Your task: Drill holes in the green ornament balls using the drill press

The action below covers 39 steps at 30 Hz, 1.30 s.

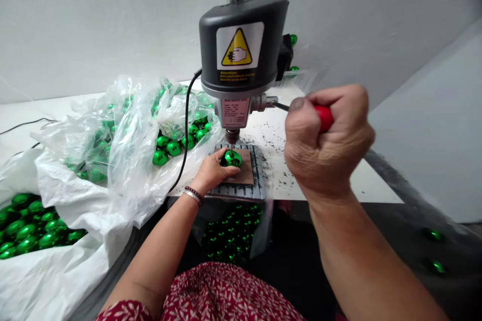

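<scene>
A small bench drill press (pixel 241 50) stands on the white table, its bit just above a shiny green ball (pixel 231 158). My left hand (pixel 211 173) holds that ball down on a brown pad on the drill's ribbed base plate (pixel 241 190). A fist made by my right hand (pixel 327 143) grips the red knob (pixel 324 116) of the drill's feed lever, to the right of the drill head. A bracelet sits on my left wrist.
Clear plastic bags (pixel 124 130) full of green balls lie left of the drill. Another white bag with green balls (pixel 26 230) sits at the lower left. More green balls fill a bag below the table edge (pixel 229 233). Dark shavings (pixel 274 140) scatter on the table.
</scene>
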Available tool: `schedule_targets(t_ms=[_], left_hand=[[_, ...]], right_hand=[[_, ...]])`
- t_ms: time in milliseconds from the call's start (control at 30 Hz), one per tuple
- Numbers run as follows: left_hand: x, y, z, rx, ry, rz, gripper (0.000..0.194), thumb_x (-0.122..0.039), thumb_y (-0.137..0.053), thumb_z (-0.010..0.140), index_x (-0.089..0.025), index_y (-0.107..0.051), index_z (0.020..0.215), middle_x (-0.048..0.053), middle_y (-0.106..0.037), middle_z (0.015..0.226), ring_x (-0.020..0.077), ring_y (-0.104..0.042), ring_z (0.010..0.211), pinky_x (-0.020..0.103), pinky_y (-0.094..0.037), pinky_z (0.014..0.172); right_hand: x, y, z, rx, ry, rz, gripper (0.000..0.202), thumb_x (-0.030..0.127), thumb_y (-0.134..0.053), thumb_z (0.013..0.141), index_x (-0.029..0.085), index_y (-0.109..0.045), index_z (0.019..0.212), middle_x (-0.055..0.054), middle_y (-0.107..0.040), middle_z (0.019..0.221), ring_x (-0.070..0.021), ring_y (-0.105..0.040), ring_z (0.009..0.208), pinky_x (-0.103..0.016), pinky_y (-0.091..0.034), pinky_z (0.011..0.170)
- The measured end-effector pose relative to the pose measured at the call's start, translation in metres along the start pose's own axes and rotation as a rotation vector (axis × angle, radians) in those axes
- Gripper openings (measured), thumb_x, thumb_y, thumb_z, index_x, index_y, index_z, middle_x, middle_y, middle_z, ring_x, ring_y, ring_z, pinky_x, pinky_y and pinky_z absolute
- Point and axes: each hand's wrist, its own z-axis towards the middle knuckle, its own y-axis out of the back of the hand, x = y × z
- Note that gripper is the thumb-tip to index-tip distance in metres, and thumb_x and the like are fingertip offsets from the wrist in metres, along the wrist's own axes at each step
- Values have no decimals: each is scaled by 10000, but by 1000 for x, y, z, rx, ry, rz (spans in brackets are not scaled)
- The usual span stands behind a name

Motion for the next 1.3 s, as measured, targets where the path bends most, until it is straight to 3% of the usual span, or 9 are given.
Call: schedule_targets(t_ms=[233,600,767,867,967,1067,1167,1233,1300], left_hand=[[9,-2,3,-6,-41,-3,592,-295,-796,673,-188,-675,1243,13,-733,959,213,-661,902,302,-509,855],[9,-3,3,-11,-44,-53,628,-266,-805,656,-169,-658,1259,60,-728,1121,253,-656,1052,349,-486,973],[9,-4,2,-21,-57,-14,536,-271,-784,671,-173,-675,1188,31,-731,1010,231,-658,970,322,-497,903],[11,-3,-5,-39,-100,-2,497,-251,-775,674,-192,-673,1157,6,-724,961,216,-657,923,309,-501,866],[13,3,-19,-23,-120,-6,569,-227,-781,670,-201,-647,1223,25,-725,1039,229,-656,978,334,-495,915],[15,15,-40,93,-147,-31,658,-219,-818,636,-208,-649,1272,62,-719,1134,244,-650,1027,356,-491,950],[17,30,-59,219,-192,-60,726,-280,-862,611,-223,-650,1303,64,-737,1081,204,-652,861,319,-521,820],[20,44,-64,166,-186,-57,624,-341,-832,667,-219,-681,1260,53,-747,1008,165,-621,735,290,-515,733],[25,62,-60,-57,-141,-24,431,-373,-730,780,-208,-720,1178,55,-752,1006,160,-628,735,286,-514,749]], right_hand=[[-8,-4,-19,-65,3,-39,184,380,-475,922,225,-508,828,24,-534,681,-73,-498,589,-229,-379,567],[-11,-7,-41,-125,116,-31,118,286,-491,909,209,-495,820,33,-535,658,-65,-477,552,-213,-349,522],[-11,-12,-1,-146,157,-31,242,360,-460,934,164,-528,808,22,-519,648,-44,-435,559,-196,-310,534],[-7,-17,40,-29,20,-34,329,407,-444,950,126,-534,804,23,-498,663,-30,-418,600,-194,-330,608],[0,-20,66,78,-136,-61,268,335,-484,934,126,-509,768,51,-455,643,-14,-369,598,-198,-323,652],[8,-21,72,75,-254,-42,202,256,-546,899,128,-499,750,62,-455,644,-12,-364,612,-202,-312,664],[12,-20,70,63,-310,2,189,203,-557,876,133,-484,716,70,-443,631,-10,-358,613,-211,-304,668],[13,-20,69,55,-310,5,210,205,-531,879,137,-470,689,71,-426,622,-9,-355,618,-221,-293,670],[13,-19,69,55,-303,-9,218,213,-511,884,137,-472,684,67,-425,629,-9,-359,629,-232,-289,674]])
